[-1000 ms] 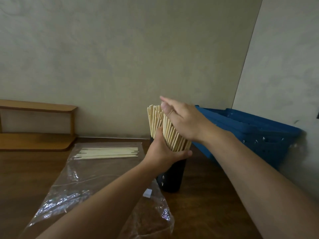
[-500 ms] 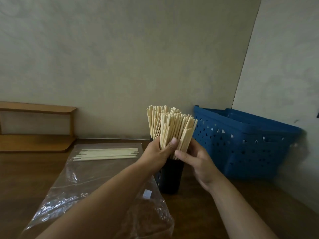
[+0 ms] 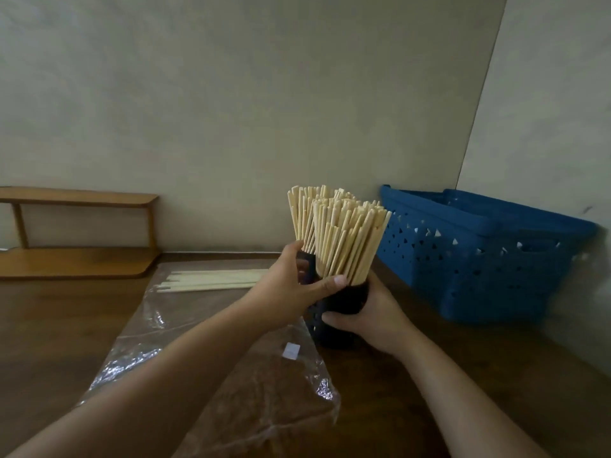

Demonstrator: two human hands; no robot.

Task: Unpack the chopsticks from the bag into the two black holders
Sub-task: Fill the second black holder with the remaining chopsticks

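Observation:
Two black holders stand close together on the wooden table, both packed with pale chopsticks. The near holder (image 3: 334, 328) carries a fanned bundle of chopsticks (image 3: 347, 242); the far holder (image 3: 305, 262) shows only a sliver behind my left hand, with its chopsticks (image 3: 302, 216) rising above. My left hand (image 3: 291, 292) wraps the near holder's rim, thumb pressed at the foot of the bundle. My right hand (image 3: 370, 315) grips the same holder from the right side. The clear plastic bag (image 3: 211, 328) lies flat to the left, with several loose chopsticks (image 3: 211, 280) at its far end.
A blue perforated basket (image 3: 479, 259) sits against the wall at the right, close to the holders. A low wooden shelf (image 3: 76, 259) stands at the back left. The wall runs right behind the holders.
My right hand left the top of the bundle, dropped down and now grips the holder's side. The chopsticks have sunk in and stand more upright. My left hand stays on the rim.

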